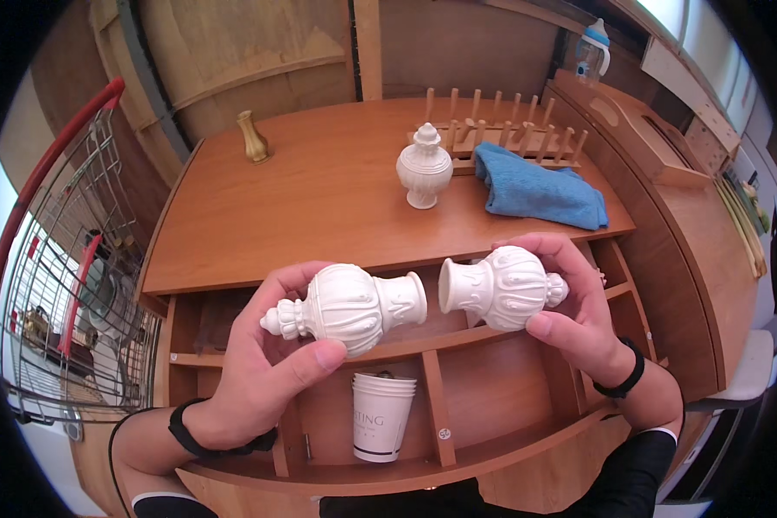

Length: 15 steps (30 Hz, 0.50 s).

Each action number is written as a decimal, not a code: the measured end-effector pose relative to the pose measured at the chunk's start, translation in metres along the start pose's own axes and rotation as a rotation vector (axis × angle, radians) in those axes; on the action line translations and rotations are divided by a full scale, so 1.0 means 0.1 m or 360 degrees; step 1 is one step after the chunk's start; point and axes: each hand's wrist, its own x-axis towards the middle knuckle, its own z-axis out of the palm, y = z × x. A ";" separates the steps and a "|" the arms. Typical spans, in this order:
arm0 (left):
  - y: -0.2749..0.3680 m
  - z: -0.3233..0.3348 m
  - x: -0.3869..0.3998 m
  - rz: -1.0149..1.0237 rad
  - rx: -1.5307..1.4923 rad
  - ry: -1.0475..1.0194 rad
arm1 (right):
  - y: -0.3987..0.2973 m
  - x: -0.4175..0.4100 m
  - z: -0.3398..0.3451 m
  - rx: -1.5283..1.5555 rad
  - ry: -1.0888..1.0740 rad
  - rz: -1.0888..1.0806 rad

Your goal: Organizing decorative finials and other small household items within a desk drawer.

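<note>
My left hand (265, 343) grips a white fluted finial-like ornament (349, 307), its knobbed tip pointing left and its open, flared neck pointing right. A matching white ornament (515, 288) lies on its side in my right hand (573, 311), tip to the right, neck to the left. The two necks face each other with a small gap between them, above the open drawer. Beyond them a white lidded urn-shaped ornament (425, 169) stands upright on the wooden desktop (311, 201).
Stacked paper cups (383, 417) lie in a compartment of the open drawer (492, 456). On the desktop are a blue cloth (537, 191), a wooden peg rack (511, 139) and a small brass-coloured vase (254, 139). A wire cart (78, 259) stands left; a baby bottle (594, 52) is at back right.
</note>
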 end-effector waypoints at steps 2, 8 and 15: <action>-0.01 0.00 -0.01 0.0005 -0.0046 -0.0071 | 0.01 0.00 0.00 -0.0017 -0.0050 0.0012; -0.05 0.02 -0.01 0.0045 0.0066 -0.0123 | 0.01 -0.01 -0.01 -0.0039 -0.0067 0.0039; 0.02 -0.01 -0.01 0.0075 0.0221 -0.0126 | 0.02 -0.03 0.01 0.0113 0.0075 0.0063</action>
